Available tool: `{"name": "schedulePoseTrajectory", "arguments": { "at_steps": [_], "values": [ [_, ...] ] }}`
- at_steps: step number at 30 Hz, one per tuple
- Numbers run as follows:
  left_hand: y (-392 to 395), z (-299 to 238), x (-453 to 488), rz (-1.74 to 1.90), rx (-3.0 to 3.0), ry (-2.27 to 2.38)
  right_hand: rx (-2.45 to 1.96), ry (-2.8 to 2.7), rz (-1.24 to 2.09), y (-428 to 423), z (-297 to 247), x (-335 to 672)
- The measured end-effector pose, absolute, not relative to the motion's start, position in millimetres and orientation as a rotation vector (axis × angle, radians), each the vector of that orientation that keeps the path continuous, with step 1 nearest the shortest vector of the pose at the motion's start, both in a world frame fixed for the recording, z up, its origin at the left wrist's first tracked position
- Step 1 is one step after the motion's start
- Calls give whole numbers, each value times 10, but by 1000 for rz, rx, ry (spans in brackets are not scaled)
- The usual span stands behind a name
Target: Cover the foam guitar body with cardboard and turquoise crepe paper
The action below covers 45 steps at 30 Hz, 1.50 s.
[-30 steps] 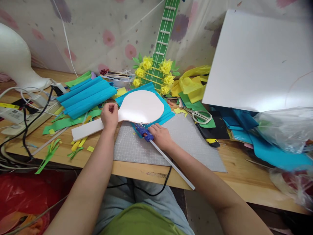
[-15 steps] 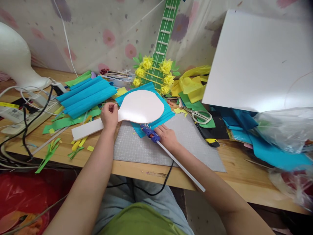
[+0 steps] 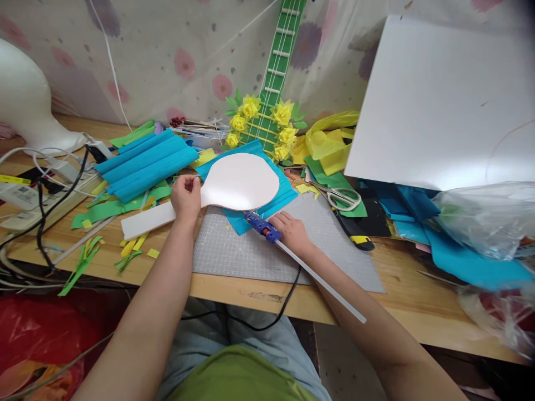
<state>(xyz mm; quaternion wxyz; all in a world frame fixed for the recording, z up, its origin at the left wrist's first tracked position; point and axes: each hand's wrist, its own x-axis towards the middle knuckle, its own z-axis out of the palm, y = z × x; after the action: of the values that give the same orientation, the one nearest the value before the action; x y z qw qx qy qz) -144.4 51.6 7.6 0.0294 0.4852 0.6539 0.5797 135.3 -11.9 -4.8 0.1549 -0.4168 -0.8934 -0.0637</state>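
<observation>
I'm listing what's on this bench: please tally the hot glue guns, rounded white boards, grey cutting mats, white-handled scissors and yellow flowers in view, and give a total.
Hot glue gun: 1
Rounded white board: 1
Grey cutting mat: 1
White-handled scissors: 1 pair
Yellow flowers: 6
Total: 10

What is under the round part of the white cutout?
Blue paper sticks out past the cutout, the paper's near corner over the grey mat. What the cutout covers cannot be seen.
</observation>
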Motion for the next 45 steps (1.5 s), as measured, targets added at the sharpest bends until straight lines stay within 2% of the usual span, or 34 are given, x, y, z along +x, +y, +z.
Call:
{"name": "schedulePoseTrajectory", "arguments": {
  "at_steps": [34, 40, 45],
  "values": [
    [510, 58, -1451, 1766, 1517, 2018, -1159, -2521, -215, -51, -11, 1466],
    [504, 62, -1463, 1669, 1677, 2018, -1168, -2470, -222, -7, -27, 1560],
    [459, 86, -1367, 1419, 1928, 1970, -1292, -2409, -134, 16, 26, 1629]
  ]
}}
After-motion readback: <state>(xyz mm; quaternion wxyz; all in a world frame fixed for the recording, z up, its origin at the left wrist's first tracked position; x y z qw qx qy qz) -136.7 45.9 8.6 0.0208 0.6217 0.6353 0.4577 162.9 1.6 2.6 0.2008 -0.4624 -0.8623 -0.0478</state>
